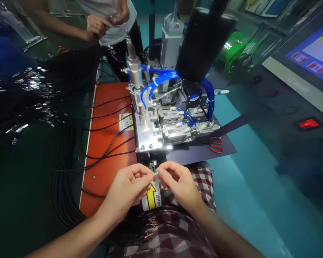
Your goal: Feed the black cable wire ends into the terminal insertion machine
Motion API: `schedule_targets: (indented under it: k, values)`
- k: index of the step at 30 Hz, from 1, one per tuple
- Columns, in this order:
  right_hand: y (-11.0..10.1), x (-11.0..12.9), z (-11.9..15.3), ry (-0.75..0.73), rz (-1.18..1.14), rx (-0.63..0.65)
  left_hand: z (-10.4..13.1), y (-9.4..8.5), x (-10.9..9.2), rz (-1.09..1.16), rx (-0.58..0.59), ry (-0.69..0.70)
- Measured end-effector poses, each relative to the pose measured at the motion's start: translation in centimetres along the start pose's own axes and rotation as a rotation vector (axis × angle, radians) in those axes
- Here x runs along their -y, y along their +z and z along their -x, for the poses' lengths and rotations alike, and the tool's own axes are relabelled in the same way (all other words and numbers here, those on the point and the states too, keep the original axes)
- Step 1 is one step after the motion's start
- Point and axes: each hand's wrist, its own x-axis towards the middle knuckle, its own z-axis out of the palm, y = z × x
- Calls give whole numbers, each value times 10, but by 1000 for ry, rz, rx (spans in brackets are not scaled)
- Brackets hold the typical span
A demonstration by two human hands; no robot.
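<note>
My left hand (133,182) and my right hand (177,181) meet in front of the metal machine (148,138), above my lap. Both pinch a tiny yellowish-green piece (155,174) between thumb and forefinger; its exact shape is too small to tell. Just below it hangs a white label (152,199) with a yellow arrow. Under the hands, a bundle of cable ends (150,229) with thin coloured wires lies on the checkered cloth over my lap.
An orange panel (104,143) crossed by black cables (97,165) is left of the machine. Red-handled scissors (216,145) lie on the dark plate at right. Another person's hands (104,23) show at the back. A screen panel (307,71) stands at right.
</note>
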Motion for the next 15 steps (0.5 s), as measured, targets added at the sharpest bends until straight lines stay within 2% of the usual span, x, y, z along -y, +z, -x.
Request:
schedule_targets:
  k: [9,15]
  values:
    - [-1,0,2,-88,138,-42,-1,-2,1,1,21,-5]
    - [1,1,2,-115,153,-19,0,-3,3,4,45,-5]
